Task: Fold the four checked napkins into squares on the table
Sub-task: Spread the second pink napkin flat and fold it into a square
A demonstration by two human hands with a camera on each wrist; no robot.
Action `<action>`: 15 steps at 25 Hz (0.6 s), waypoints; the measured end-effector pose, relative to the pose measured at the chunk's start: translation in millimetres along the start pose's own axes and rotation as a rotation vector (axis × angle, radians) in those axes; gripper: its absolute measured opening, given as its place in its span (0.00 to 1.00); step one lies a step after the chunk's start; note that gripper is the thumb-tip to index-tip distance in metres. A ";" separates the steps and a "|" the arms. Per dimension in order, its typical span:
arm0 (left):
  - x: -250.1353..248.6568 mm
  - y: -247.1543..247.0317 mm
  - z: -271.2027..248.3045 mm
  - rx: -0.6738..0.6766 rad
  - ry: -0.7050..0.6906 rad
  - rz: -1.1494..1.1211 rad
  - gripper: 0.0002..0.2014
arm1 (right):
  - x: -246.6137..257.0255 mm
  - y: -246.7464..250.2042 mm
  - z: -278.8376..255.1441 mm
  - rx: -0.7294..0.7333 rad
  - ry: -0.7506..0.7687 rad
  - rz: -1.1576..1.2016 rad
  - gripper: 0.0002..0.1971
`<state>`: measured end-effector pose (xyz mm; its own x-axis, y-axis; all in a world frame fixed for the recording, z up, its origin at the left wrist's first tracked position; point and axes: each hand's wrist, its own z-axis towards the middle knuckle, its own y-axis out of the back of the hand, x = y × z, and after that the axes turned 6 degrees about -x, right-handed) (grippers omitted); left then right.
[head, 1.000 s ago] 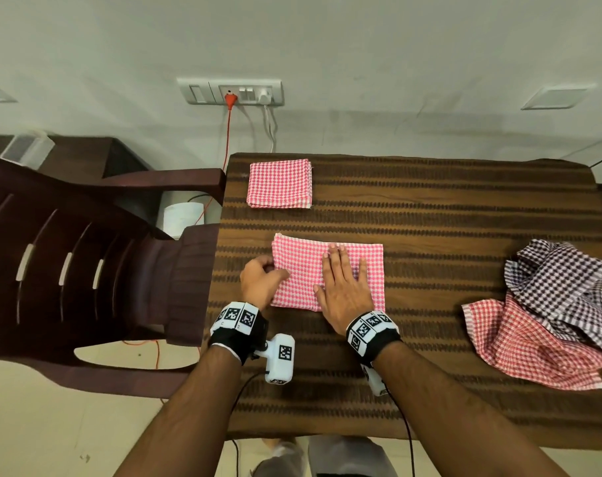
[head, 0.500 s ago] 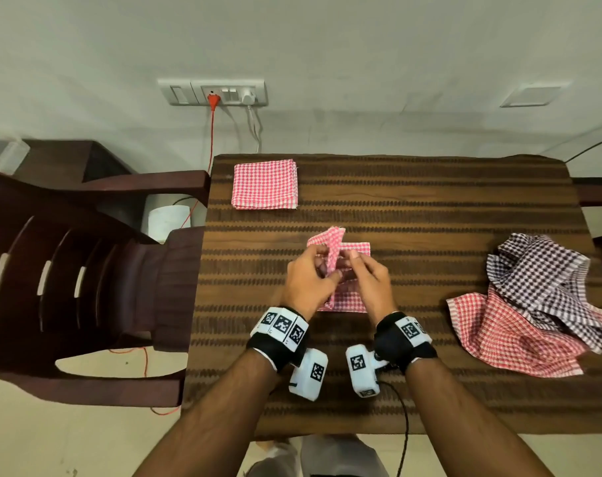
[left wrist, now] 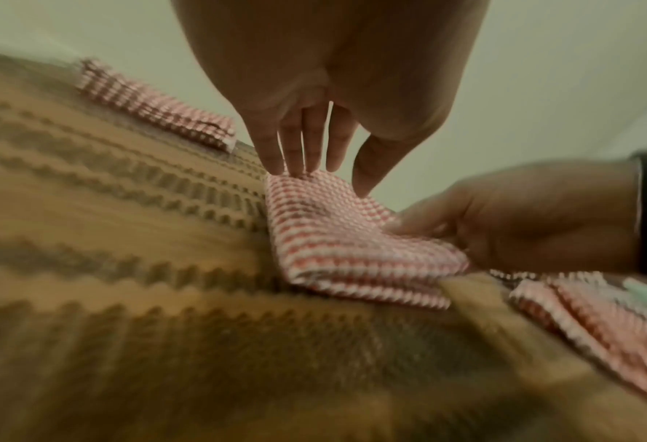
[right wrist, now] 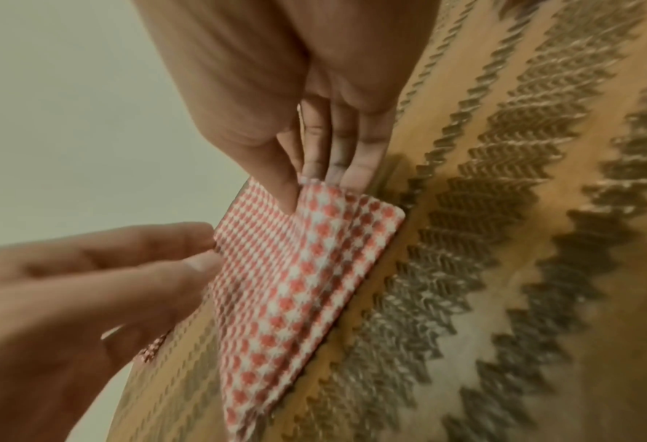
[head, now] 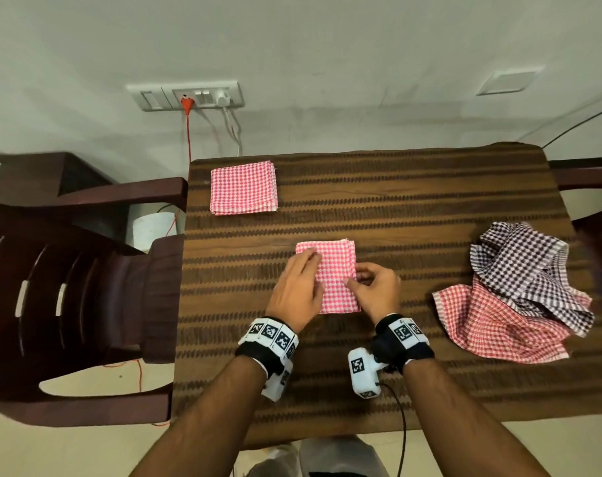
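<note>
A pink checked napkin [head: 339, 270] lies on the table's middle, folded to a small square. My left hand [head: 308, 265] rests on its left side, its straight fingertips [left wrist: 295, 167] pressing the far edge. My right hand [head: 354, 282] pinches the napkin's right edge between thumb and fingers [right wrist: 316, 167]. In the right wrist view the layered napkin [right wrist: 295, 284] lifts slightly at that edge. Another pink napkin [head: 243, 187] lies folded square at the far left. A red checked napkin [head: 492, 325] and a dark purple one [head: 526, 266] lie crumpled at the right.
The brown patterned table [head: 413, 208] has bare surface between the centre napkin and the crumpled pile. A dark plastic chair [head: 69, 287] stands against the table's left edge. A wall socket [head: 186, 96] with cables sits behind the table.
Half a second ago both hands held the napkin up mid-fold. Now it lies flat as a square, the left hand pressing it and the right pinching its right edge.
</note>
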<state>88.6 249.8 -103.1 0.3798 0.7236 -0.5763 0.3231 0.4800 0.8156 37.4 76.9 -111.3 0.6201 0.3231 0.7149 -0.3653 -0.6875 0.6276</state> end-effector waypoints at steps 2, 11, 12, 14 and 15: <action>7.4 -8.6 0.3 0.111 -0.123 0.227 0.35 | 1.3 0.6 -1.3 -0.032 0.009 -0.023 0.14; 21.7 -37.7 -1.3 0.229 -0.128 0.458 0.39 | 0.7 -4.1 1.1 -0.043 0.098 -0.224 0.17; 22.2 -38.5 -1.7 0.232 -0.123 0.450 0.39 | 3.1 -4.8 1.5 -0.024 0.081 -0.245 0.18; 22.6 -37.6 -1.1 0.235 -0.131 0.434 0.39 | 9.3 -6.0 2.5 0.019 0.031 -0.290 0.21; 21.7 -35.5 -0.7 0.238 -0.136 0.413 0.39 | 12.3 -6.4 3.3 0.035 0.014 -0.323 0.21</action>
<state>84.8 248.7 -144.6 0.6226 0.7506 -0.2215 0.3047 0.0281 0.9520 49.7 83.1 -107.6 0.6906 0.5370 0.4845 -0.1270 -0.5695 0.8122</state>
